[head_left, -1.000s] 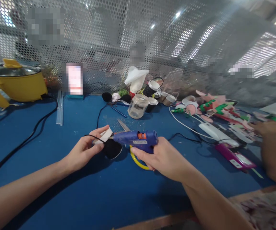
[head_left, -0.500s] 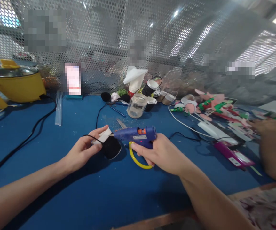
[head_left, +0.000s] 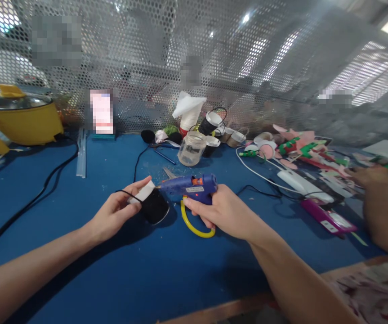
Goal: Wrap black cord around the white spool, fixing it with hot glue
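Note:
My left hand (head_left: 118, 209) is closed on a small black-wrapped cup (head_left: 153, 208) with a white rim and a thin black cord handle. The cup lies tilted, its rim toward my fingers. My right hand (head_left: 224, 209) grips a blue hot glue gun (head_left: 176, 186) whose nozzle points left and meets the upper edge of the cup, where I cannot tell touching from just above. A small red light glows on the gun's body. Beneath the gun lie scissors with a yellow handle (head_left: 194, 228), their blades partly hidden behind it.
A clear plastic jar (head_left: 192, 148) stands behind the gun, near more small cups (head_left: 210, 122). At left are a yellow electric pot (head_left: 28, 119), glue sticks (head_left: 81, 155) and a phone (head_left: 101, 111). Rightward lie a power strip (head_left: 303, 186), a purple box (head_left: 327, 217) and another person's hand (head_left: 372, 180).
The glue gun and my right hand have shifted very slightly left and up. My left hand keeps its hold on the cup, and the view has moved a little.

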A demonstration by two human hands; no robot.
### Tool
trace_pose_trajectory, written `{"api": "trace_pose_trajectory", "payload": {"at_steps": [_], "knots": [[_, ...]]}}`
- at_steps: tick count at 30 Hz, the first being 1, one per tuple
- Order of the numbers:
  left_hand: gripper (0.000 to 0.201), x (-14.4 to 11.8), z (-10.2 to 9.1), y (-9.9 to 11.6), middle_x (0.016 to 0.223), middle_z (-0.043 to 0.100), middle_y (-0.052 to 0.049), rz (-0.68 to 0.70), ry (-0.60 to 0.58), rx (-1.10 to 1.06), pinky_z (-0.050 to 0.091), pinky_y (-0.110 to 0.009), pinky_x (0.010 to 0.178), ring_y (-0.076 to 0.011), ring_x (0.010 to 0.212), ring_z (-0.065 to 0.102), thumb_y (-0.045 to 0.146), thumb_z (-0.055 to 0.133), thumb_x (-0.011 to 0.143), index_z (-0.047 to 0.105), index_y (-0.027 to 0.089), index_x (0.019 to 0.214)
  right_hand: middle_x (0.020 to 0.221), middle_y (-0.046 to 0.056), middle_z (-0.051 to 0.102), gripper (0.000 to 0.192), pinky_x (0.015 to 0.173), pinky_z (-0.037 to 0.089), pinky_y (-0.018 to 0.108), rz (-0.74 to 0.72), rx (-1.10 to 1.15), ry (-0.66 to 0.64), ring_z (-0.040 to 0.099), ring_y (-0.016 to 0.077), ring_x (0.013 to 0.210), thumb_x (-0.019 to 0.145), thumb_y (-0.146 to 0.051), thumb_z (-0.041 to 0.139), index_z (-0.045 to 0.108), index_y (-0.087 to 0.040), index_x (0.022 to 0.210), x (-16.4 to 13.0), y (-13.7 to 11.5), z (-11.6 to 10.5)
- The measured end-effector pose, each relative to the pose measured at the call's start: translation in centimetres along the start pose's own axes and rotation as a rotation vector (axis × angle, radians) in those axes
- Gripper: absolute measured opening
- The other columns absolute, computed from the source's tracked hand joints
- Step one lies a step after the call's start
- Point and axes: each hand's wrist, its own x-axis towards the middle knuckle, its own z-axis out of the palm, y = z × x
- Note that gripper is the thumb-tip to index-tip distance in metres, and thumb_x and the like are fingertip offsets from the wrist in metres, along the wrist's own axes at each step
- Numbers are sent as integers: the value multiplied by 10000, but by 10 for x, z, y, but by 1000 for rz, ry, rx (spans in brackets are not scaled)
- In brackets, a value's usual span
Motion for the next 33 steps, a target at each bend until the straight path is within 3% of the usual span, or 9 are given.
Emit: {"api": "trace_pose_trajectory", "payload": {"at_steps": [6, 12, 19, 29, 33], "knots": [[120, -1, 1, 1, 1356, 378, -86, -4, -3, 14, 286, -406, 983, -310, 1206, 362, 272, 571, 698, 589, 162, 743, 359, -47, 428, 304, 395, 369, 191, -22, 20, -34, 411, 70, 341, 766, -311, 494, 420, -175, 505, -3, -3, 0], [108, -1, 0, 0, 1351, 390, -63, 10, -11, 14, 286, -385, 985, -288, 1210, 363, 283, 551, 725, 573, 179, 705, 372, -43, 439, 272, 396, 370, 200, -13, 30, -10, 428, 81, 353, 762, -325, 495, 446, -175, 541, -3, -3, 0], [195, -1, 3, 5, 1360, 368, -94, 7, 9, 78, 303, -387, 969, -318, 1193, 377, 351, 565, 703, 573, 158, 728, 361, -35, 410, 384, 377, 333, 181, -4, 25, -44, 380, 60, 344, 768, -319, 474, 362, -176, 429, -8, -8, 3], [197, -2, 2, 3, 1369, 348, -107, 36, -4, 93, 300, -392, 972, -321, 1189, 382, 338, 550, 735, 592, 146, 741, 405, -48, 419, 246, 390, 346, 188, -49, -64, 0, 420, 77, 369, 740, -309, 497, 421, -186, 541, -11, -12, 12], [200, -2, 3, 4, 1361, 365, -101, 33, 3, 79, 286, -393, 983, -323, 1200, 368, 348, 560, 723, 569, 153, 677, 405, -42, 428, 291, 385, 349, 186, -16, -17, -49, 417, 72, 361, 750, -319, 486, 410, -181, 505, -9, -10, 9]]}}
